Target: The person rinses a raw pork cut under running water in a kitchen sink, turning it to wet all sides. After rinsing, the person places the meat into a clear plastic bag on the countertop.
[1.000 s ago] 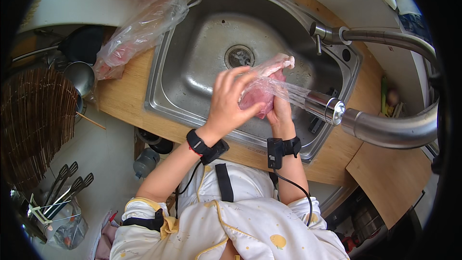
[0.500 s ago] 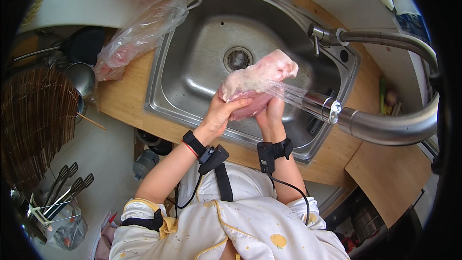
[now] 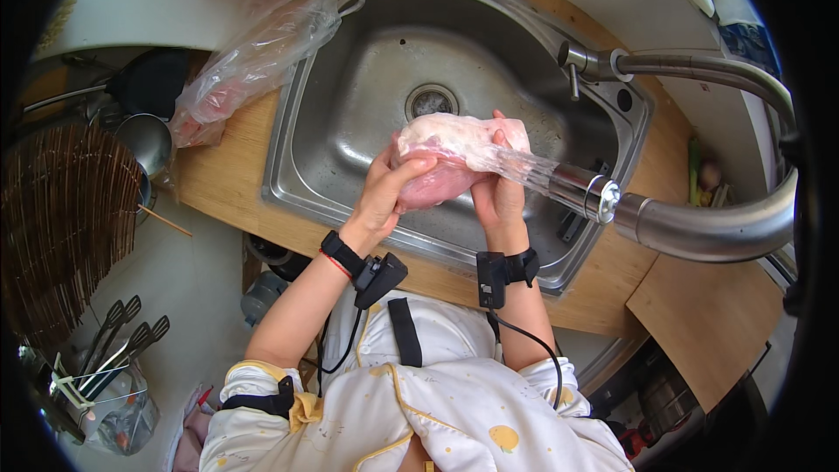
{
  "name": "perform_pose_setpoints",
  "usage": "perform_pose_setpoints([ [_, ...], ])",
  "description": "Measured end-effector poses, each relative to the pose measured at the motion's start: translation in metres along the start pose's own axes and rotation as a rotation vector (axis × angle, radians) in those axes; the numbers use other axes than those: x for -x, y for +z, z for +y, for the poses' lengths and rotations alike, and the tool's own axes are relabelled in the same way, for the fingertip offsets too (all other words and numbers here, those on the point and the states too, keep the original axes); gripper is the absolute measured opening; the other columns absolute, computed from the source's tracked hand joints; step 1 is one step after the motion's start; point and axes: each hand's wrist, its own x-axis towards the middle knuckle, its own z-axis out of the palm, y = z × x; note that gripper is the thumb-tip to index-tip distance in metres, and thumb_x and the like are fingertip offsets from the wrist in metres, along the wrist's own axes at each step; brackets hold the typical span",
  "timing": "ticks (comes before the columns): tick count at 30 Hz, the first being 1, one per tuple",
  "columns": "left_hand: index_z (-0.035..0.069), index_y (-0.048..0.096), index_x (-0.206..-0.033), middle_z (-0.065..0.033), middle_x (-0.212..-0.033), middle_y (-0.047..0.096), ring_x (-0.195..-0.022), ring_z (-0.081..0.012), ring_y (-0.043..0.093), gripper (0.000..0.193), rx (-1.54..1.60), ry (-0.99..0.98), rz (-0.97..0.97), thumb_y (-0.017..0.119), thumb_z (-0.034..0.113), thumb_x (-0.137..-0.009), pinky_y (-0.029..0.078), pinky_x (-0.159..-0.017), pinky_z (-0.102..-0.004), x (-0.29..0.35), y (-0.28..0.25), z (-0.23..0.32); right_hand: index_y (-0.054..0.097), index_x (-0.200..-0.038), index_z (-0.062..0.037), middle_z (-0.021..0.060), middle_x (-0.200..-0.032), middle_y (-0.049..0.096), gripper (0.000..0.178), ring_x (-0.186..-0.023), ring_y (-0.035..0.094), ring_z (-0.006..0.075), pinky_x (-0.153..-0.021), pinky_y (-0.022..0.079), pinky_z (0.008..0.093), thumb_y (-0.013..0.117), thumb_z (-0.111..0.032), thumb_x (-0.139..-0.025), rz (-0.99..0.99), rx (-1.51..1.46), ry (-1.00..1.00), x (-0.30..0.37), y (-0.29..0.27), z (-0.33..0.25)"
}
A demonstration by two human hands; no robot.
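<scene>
A thick piece of raw pink meat (image 3: pixel 435 182) with a pale fatty side is held over the sink (image 3: pixel 358 92) between both hands. My left hand (image 3: pixel 384 188) grips its left end, thumb across the front and the other fingers mostly hidden beneath. At its right end my right hand (image 3: pixel 502 197) is wrapped around it, thumb up on the near face and a fingertip showing behind. From the faucet head (image 3: pixel 584 194) at the right, running water spreads onto the fatty right part of the meat. The drain (image 3: pixel 431 100) lies just beyond it.
The curved metal faucet neck (image 3: pixel 708 249) arches in from the right. On the counter left of the sink lies a clear plastic bag (image 3: pixel 253 61) with something reddish inside. Farther left are a ladle (image 3: pixel 147 142), a brown slatted mat (image 3: pixel 70 223) and several black utensils (image 3: pixel 127 332).
The meat has turned to lie more level, its right end lower and nearer. My right hand has shifted up around that end, its thumb now showing. Water keeps running.
</scene>
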Motion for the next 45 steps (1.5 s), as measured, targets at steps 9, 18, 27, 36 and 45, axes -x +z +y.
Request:
perform_pose_setpoints([
  [9,0.01,0.04,-0.131,-0.0088,-0.12,0.054,-0.106,-0.0217,0.057,0.057,0.157,-0.067,-0.029,0.068,0.022,-0.083,0.053,-0.076,-0.0361,-0.002,0.001,-0.018,0.051,-0.12,-0.0021,0.0106,-0.116,0.056,0.035,-0.109,0.054,0.022,-0.097,0.043,0.0378,0.058,-0.022,-0.091,-0.051,-0.144,0.02,-0.003,0.002,-0.004],
  [18,0.009,0.041,-0.129,-0.0094,-0.115,0.057,-0.101,-0.0214,0.06,0.056,0.048,0.075,0.107,0.068,0.015,-0.081,0.052,-0.072,-0.0331,-0.004,0.003,0.007,0.045,-0.128,-0.0013,0.0133,-0.125,0.053,0.038,-0.117,0.05,0.0223,-0.102,0.038,0.0364,0.051,-0.019,-0.095,0.216,0.099,0.033,0.009,-0.023,-0.003],
  [27,0.001,0.048,-0.121,-0.0107,-0.111,0.06,-0.101,-0.0196,0.06,0.047,-0.064,0.174,0.136,0.066,0.003,-0.078,0.049,-0.086,-0.0316,-0.02,0.015,0.003,0.054,-0.117,-0.0019,0.0056,-0.109,0.057,0.033,-0.105,0.054,0.0137,-0.094,0.041,0.0262,0.064,-0.009,-0.086,0.028,0.686,-0.159,0.036,0.013,-0.034],
  [36,0.0,0.049,-0.119,-0.0108,-0.11,0.061,-0.101,-0.0192,0.06,0.046,-0.127,0.149,0.051,0.055,-0.004,-0.074,0.049,-0.086,-0.0303,-0.036,0.045,-0.022,0.055,-0.118,-0.0026,0.0074,-0.111,0.06,0.03,-0.107,0.057,0.0181,-0.093,0.043,0.0294,0.058,-0.016,-0.091,0.115,0.545,-0.07,0.004,0.005,-0.076],
  [45,0.0,0.051,-0.116,-0.0075,-0.099,0.064,-0.084,-0.0161,0.065,0.043,-0.328,0.158,0.002,0.062,-0.001,-0.074,0.053,-0.054,-0.0272,-0.03,0.053,-0.023,0.053,-0.118,0.0019,0.0123,-0.109,0.062,0.033,-0.104,0.058,0.0221,-0.085,0.049,0.0331,0.051,-0.021,-0.094,-0.202,-0.379,0.382,-0.052,-0.031,-0.126],
])
